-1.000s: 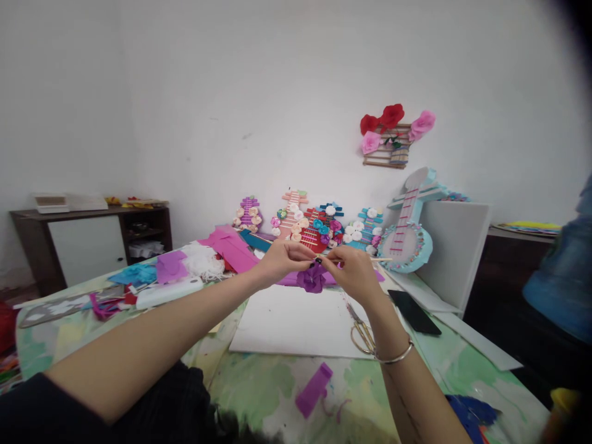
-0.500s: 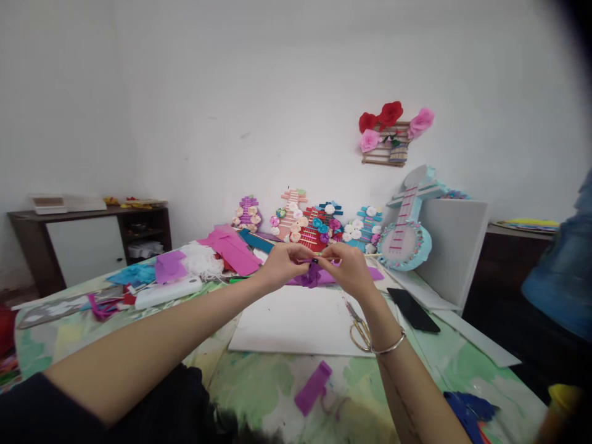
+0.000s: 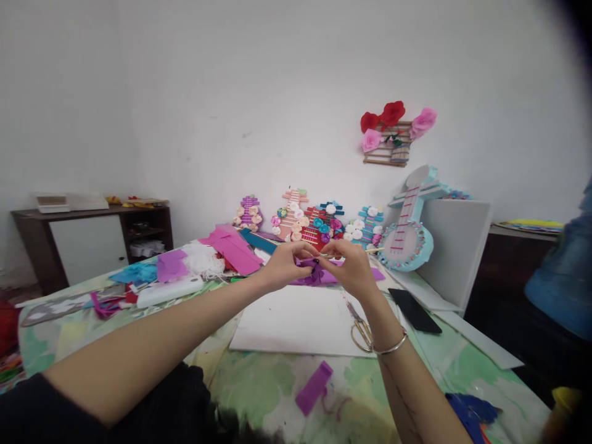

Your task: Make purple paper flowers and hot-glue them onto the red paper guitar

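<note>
Purple flower (image 3: 316, 275), its petals hanging open below the fingers a second ago, now sits turned and bunched up behind them; both hands have barely shifted. I have the left hand (image 3: 287, 265) pinching at the flower, though the exact contact is hidden from me, and the right hand (image 3: 350, 265) gripping a thin stick (image 3: 375, 250) that pokes out toward three o'clock. The flower is held up between the two. I judge this step to be fine two-handed work where petals meet stick; next I'd want a light left pinch and a steady right one, since the petals look easy to crush. Outward, a white board (image 3: 296, 320) lies at six o'clock, scissors (image 3: 363, 336) at five, and a dark phone (image 3: 415, 310) on the surface (image 3: 259, 385) at four.
</note>
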Demonstrator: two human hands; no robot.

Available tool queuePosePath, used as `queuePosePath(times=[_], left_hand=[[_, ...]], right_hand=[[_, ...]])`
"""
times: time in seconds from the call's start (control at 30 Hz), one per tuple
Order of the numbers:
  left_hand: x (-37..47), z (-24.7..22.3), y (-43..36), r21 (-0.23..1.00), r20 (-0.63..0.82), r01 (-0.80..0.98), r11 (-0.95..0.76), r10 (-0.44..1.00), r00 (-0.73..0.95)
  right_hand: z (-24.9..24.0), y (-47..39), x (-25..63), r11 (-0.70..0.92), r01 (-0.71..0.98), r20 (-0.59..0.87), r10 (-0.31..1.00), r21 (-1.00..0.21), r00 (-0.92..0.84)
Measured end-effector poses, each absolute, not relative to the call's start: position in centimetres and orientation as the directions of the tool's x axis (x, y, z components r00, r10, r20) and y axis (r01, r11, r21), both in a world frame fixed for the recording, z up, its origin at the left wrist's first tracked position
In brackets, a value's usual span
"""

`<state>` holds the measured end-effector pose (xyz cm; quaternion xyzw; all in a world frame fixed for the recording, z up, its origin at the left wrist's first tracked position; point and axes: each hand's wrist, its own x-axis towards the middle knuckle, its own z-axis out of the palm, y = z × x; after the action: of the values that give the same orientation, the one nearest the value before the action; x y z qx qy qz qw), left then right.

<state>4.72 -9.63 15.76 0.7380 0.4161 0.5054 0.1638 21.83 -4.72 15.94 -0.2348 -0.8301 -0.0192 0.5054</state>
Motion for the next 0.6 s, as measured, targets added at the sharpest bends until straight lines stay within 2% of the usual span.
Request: queuePosePath(times=[0.17,0.37,0.6], left_hand=[[4.67,16.0,-9.78,0.631,0.606,0.526,-0.571,0.786,0.127],[4.49,15.76,-9.46,0.666,0.533,0.54,-0.514,0.835,0.136],[4.4,15.26,-8.96,0.743,0.505,0.418,-0.522,0.848,0.161]], right_hand=[[15.79,-4.65,21.85,0.884,0.417,0.851,0.375,-0.21,-0.367],[15.68,-4.57,21.77,0.88,0.426,0.846,0.382,-0.21,-0.372],[15.33,-4.16,21.62,0.882,0.447,0.85,0.346,-0.15,-0.397]])
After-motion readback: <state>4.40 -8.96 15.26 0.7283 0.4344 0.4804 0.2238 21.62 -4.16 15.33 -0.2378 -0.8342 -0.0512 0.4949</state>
